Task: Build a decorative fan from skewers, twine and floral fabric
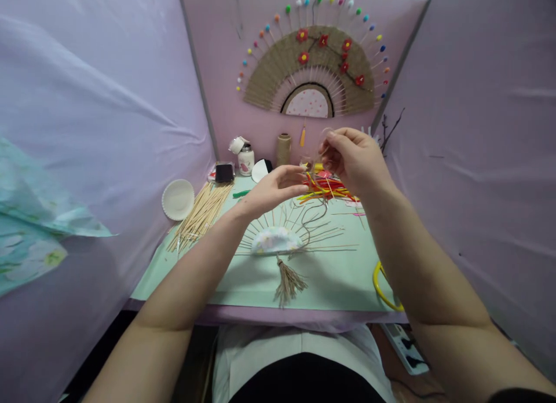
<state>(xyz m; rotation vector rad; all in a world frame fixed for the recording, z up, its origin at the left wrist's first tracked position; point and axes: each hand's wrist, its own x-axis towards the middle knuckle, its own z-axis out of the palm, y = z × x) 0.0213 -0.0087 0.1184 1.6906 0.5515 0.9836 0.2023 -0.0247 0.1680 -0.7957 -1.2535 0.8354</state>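
My right hand (354,160) is raised above the back right of the table, thumb and fingers pinched on a thin clear strand (326,129). Just left of it, my left hand (278,186) is stretched out with thumb and fingers apart; whether its fingertips touch the strand is hard to tell. Beneath both hands lies a small fan frame of thin sticks with a pale floral half-round centre (277,240). A brown twine cord (309,223) curves over its right side. At its lower edge hangs a twine tassel (287,280).
Bamboo sticks (204,212) and a white paper plate (178,200) are at the left. Behind stand a white jar (245,160) and a twine spool (284,149). Red and yellow pipe cleaners (330,189) lie back right, yellow-handled scissors (382,287) front right. A decorated fan (313,67) hangs on the back wall.
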